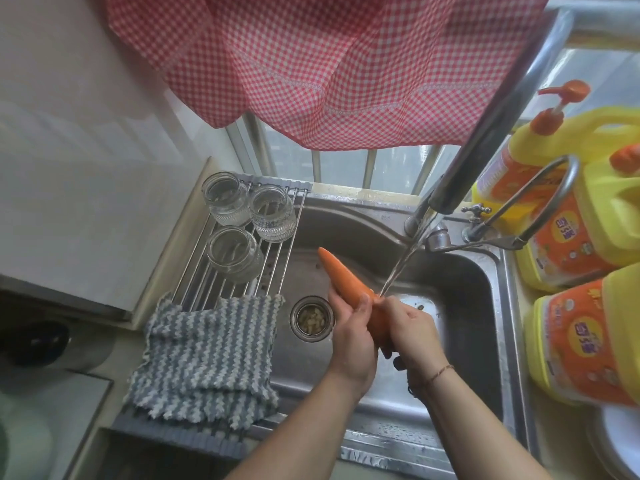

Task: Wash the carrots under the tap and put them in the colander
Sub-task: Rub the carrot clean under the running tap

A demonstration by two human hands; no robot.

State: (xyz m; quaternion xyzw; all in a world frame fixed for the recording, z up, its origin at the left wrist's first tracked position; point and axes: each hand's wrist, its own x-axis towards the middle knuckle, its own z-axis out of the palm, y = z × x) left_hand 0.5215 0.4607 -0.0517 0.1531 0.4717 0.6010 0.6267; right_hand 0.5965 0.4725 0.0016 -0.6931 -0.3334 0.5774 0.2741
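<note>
Rinsing is underway — both the left hand (353, 336) and right hand (410, 329) curl their fingers round one long orange carrot (346, 280) beneath the steel tap's running stream (401, 265) — no colander visible, so draining remains.

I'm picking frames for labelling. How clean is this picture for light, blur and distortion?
Head view: daylight comes from the window, with glare on the wet sink rim; wide-angle bending curves the tap and bottles; the carrot and both hands, left hand and right hand, are fairly sharp; left edge soft.
</note>
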